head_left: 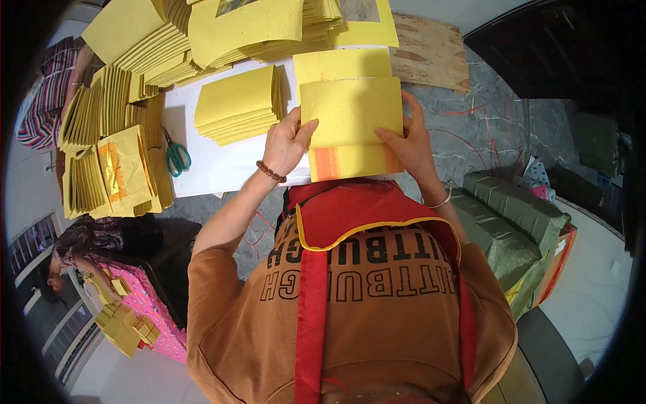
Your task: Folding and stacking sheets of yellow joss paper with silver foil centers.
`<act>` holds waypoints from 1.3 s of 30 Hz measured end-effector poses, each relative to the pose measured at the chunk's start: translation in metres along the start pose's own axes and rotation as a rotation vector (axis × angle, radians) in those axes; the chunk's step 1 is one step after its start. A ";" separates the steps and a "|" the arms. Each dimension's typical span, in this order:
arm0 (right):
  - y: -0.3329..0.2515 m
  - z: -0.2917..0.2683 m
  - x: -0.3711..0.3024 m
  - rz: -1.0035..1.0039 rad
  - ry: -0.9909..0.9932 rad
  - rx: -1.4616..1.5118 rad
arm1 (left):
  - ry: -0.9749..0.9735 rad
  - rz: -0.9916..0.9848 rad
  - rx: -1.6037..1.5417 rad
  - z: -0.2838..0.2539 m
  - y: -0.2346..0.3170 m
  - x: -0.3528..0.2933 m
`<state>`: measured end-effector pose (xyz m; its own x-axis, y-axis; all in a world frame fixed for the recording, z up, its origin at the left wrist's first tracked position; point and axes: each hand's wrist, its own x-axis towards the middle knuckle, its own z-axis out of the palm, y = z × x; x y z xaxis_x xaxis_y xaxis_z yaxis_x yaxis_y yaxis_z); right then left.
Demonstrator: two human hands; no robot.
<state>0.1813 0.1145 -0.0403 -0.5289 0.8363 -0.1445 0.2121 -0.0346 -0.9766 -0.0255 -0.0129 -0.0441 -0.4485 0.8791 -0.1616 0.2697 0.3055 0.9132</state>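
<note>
Fingers of the left hand (286,145) and right hand (412,141) hold a rectangular yellow sheet (350,111) by opposite sides, thumbs on its upper face. It is at the near edge of the white table (202,180), toward the right end. Orange-banded paper (326,163) shows below it on the person's side; whether the two are joined, I can't tell. Toward the table's middle sits a small yellow stack (235,101). Green-handled scissors (177,159) rest by the table's left edge, near packed yellow rows (87,118). Yellow heaps (245,30) crowd the table's far side; beyond its far right corner lies a plywood board (431,50).
</note>
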 end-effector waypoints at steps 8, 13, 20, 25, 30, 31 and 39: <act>0.007 0.001 0.007 -0.003 -0.011 -0.161 | 0.050 0.004 -0.169 0.008 -0.011 0.009; 0.008 0.003 0.009 -0.039 0.020 -0.207 | 0.104 0.019 -0.202 0.010 -0.003 0.010; -0.004 0.003 0.007 0.018 0.007 -0.228 | 0.231 0.431 0.658 -0.002 0.035 -0.008; 0.008 0.005 0.007 -0.019 0.024 -0.237 | -0.249 0.593 0.827 0.022 0.030 -0.022; -0.026 0.026 -0.013 -0.163 0.192 -0.892 | -0.234 0.594 0.890 0.028 0.018 -0.023; -0.021 0.030 -0.014 -0.237 0.202 -0.880 | -0.237 0.594 0.890 0.028 0.019 -0.023; 0.022 0.017 -0.012 -0.092 0.135 -0.200 | -0.329 0.504 0.814 0.024 0.016 -0.023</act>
<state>0.1783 0.0946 -0.0627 -0.4415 0.8970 -0.0210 0.3338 0.1424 -0.9318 0.0099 -0.0198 -0.0349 0.1020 0.9942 -0.0350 0.9169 -0.0803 0.3910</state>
